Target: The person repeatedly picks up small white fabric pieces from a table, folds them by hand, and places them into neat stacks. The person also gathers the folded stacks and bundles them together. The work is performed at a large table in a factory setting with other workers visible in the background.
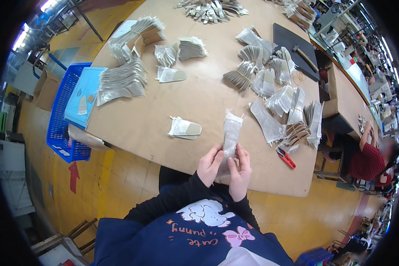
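Note:
Near the table's front edge I hold up a long, pale grey-white fabric piece with frayed ends. My left hand pinches its left side low down. On the opposite side my right hand grips it, thumb in front. The lower end is partly hidden by my fingers. Left of my hands lies a small set of similar pieces with rounded ends. Red-handled snips rest to the right, apart from my hands, below several bundled stacks of pale pieces.
More stacks line the table's left side, beside a light blue sheet and a blue basket. A hammer lies on a black board at the far right. Beyond, a person in a red striped shirt sits at another table.

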### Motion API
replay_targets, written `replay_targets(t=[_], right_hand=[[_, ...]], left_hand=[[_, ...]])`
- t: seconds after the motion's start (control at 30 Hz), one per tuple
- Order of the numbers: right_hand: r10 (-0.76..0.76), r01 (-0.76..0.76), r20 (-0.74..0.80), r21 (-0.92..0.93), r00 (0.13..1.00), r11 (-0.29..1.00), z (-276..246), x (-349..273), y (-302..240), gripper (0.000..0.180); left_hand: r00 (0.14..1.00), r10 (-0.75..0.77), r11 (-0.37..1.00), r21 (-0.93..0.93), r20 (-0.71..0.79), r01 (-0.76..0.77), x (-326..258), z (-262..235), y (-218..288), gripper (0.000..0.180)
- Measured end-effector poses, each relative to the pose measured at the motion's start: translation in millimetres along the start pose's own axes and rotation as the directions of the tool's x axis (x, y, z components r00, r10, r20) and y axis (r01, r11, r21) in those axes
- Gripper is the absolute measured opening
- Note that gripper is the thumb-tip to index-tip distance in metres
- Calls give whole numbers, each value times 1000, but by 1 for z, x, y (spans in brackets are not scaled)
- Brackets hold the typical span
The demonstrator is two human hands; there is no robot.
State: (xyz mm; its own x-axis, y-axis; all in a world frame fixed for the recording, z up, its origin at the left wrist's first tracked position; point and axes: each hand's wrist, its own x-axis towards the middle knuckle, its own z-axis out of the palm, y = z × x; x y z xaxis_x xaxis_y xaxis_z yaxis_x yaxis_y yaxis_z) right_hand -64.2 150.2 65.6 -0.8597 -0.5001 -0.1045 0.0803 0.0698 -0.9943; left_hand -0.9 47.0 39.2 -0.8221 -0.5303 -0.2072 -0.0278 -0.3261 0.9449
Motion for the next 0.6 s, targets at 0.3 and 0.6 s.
replay_targets(t=[0.3, 0.6], right_hand=[[-150, 209, 195, -331, 969, 920, 10, -6, -1, 60], [-137, 100, -33, -519, 990, 849, -28, 33, 45, 48]], left_hand=[[957, 62, 990, -105, -283, -95, 17, -39, 1, 34], [717, -43, 617, -583, -696, -529, 89, -247, 53, 19]])
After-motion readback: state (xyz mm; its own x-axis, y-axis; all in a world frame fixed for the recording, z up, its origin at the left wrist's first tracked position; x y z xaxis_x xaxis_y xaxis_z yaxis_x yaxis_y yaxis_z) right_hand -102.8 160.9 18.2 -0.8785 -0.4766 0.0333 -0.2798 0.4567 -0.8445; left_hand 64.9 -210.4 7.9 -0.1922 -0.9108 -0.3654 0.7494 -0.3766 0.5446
